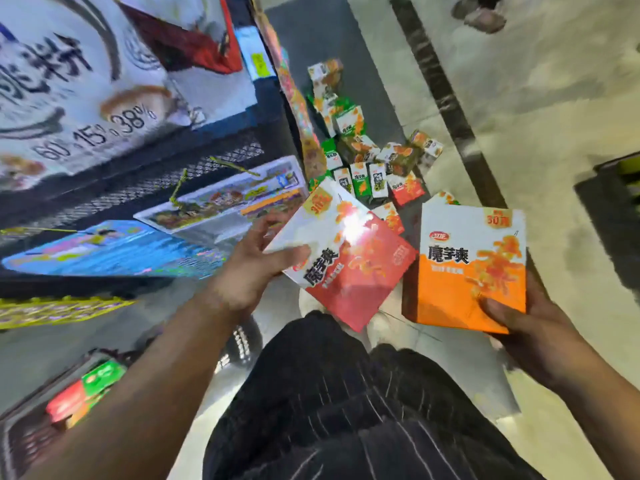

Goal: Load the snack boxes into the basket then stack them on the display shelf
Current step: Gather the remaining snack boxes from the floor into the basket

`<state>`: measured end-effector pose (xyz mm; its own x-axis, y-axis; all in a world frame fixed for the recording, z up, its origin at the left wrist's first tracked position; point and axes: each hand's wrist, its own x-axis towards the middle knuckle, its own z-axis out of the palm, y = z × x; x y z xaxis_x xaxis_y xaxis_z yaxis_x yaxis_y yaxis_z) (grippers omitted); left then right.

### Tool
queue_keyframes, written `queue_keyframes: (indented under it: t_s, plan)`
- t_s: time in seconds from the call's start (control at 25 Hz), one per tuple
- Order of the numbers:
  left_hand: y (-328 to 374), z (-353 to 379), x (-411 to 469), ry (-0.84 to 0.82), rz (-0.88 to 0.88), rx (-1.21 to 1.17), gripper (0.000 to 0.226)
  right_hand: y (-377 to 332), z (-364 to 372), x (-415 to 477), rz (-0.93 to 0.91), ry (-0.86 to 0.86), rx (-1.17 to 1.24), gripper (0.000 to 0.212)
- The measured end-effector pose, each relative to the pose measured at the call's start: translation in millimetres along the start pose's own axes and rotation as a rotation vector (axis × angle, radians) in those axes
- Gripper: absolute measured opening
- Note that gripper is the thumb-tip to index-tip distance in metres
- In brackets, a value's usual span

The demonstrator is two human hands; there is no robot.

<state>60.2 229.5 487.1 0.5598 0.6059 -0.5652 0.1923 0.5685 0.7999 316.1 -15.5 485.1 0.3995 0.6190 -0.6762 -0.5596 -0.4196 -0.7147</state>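
Red and green snack boxes (pixel 86 389) lie in the basket (pixel 24 441) low at the left. The left hand (pixel 256 268) grips a red box (pixel 349 258), thumb across its face; loose boxes (pixel 363 157) litter the floor (pixel 554 140) beyond. The right hand (pixel 530 327) holds an orange box (pixel 460 271), thumb on its lower corner.

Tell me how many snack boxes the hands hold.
2: a red snack box in the left hand, an orange snack box in the right hand. A pile of smaller boxes lies beyond, some possibly hidden.

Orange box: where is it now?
Head view, right side: the orange box is in the right hand, beside the red box in the left hand.
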Motion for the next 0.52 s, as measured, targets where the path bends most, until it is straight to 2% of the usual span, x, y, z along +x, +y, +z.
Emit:
queue_keyframes:
  t_s: [0.2,0.4,0.44,0.52]
  plan:
    - [-15.7,18.9,-79.7,0.282,0.097,-0.220,0.049,-29.6,-8.2,-9.3,-0.031,-0.277,-0.162,0.066]
    - [-38.7,15.0,-173.1,0.481,0.157,-0.439,0.052,-32.9,29.0,-15.3,0.039,-0.576,-0.340,0.098]
    - [-43.7,11.6,-192.9,0.518,0.160,-0.451,0.052,-30.6,41.0,-18.1,0.053,-0.622,-0.349,0.098]
    - [-59.0,3.7,-235.0,0.630,0.187,-0.440,0.052,-22.2,73.6,-26.5,0.053,-0.698,-0.365,0.082]
